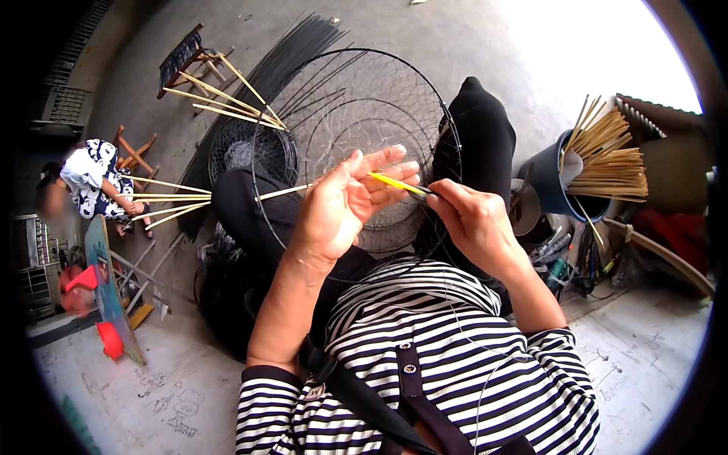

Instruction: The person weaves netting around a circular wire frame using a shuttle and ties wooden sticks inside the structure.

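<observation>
My right hand (474, 220) pinches a slim yellow-and-black pointed tool (394, 182), which looks like a netting needle. Its yellow end reaches left to the fingers of my left hand (341, 201). That hand is open, palm up, fingers stretched out. Under both hands, between my knees, stands a round wire-hooped net cage (364, 51) with thin dark mesh. A pale bamboo stick (284, 192) runs to the edge of my left hand, and its end is hidden there. A thin line (461, 322) hangs across my striped shirt.
A blue bucket (542, 171) of bamboo sticks (607, 152) stands at right, near clutter. Dark rods (296, 57) lie on the floor. A smaller mesh basket (246, 152) is by my knee. Another person (95, 178) sits at far left near folding stools (186, 61) and a board (110, 280).
</observation>
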A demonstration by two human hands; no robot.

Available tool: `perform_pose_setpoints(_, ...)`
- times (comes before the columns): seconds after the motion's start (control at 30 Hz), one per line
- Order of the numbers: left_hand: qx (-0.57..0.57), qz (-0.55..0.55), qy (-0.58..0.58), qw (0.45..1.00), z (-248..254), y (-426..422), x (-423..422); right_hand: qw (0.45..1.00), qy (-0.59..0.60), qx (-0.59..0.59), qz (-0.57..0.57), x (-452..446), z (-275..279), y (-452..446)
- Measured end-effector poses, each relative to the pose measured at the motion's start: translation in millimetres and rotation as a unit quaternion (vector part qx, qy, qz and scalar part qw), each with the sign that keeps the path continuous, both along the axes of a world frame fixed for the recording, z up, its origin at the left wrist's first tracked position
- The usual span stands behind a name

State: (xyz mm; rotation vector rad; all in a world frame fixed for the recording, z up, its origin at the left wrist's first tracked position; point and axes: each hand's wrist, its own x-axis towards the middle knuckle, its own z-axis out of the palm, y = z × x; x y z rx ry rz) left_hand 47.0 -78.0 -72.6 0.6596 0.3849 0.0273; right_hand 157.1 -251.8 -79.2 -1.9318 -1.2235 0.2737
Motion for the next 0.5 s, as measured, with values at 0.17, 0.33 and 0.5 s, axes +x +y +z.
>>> perform_pose_setpoints(0.17,-0.085,0.029,-0.007,0.996,4.7,-7.5,3.4,0.999,0.025,0.021,-0.001,-4.3,-0.6,12.0)
perform_pose_setpoints(0.33,-0.096,0.019,-0.027,0.995,-0.8,-5.2,4.9,0.99,0.093,0.103,0.01,-5.5,-4.6,22.1)
perform_pose_setpoints(0.5,0.121,0.107,-0.049,0.986,-20.8,1.7,2.1,0.946,0.263,0.16,0.105,-7.1,8.0,35.9)
